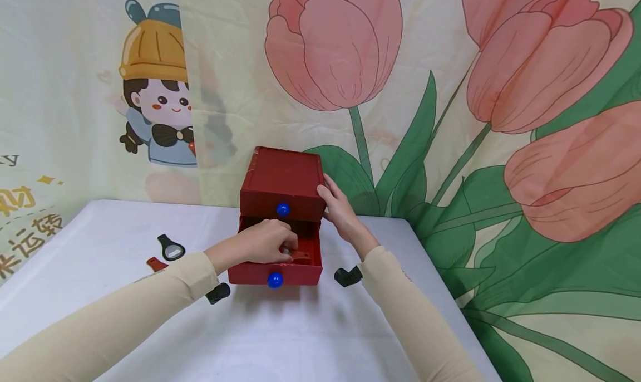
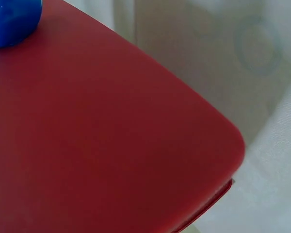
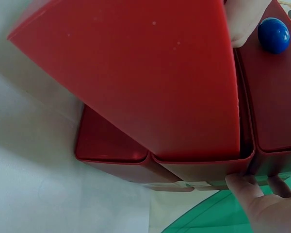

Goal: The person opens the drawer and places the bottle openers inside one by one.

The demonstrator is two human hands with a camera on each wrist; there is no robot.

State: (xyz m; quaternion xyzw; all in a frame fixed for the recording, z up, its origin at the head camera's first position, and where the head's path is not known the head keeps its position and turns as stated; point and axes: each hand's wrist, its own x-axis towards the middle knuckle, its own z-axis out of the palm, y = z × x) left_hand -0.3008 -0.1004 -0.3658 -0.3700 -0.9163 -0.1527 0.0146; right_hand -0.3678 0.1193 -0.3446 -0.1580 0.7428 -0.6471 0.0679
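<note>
A red cabinet (image 1: 285, 170) with blue knobs stands at the back of the table, its middle drawer (image 3: 136, 73) pulled out. My left hand (image 1: 265, 240) reaches down into this drawer with curled fingers. At its fingertips is a small red piece (image 1: 301, 255) with a greyish part; the rest is hidden by the hand. My right hand (image 1: 343, 209) rests against the cabinet's right side, its thumb near the front edge and its fingers along the side. The left wrist view shows only a red drawer front (image 2: 111, 121) and a blue knob (image 2: 14, 19).
On the table (image 1: 300, 337) to the left lie a black tool with a round lens-like end (image 1: 172, 249) and a small red item (image 1: 156, 264), partly behind the left sleeve. A printed cloth with tulips (image 1: 340, 48) hangs behind the table.
</note>
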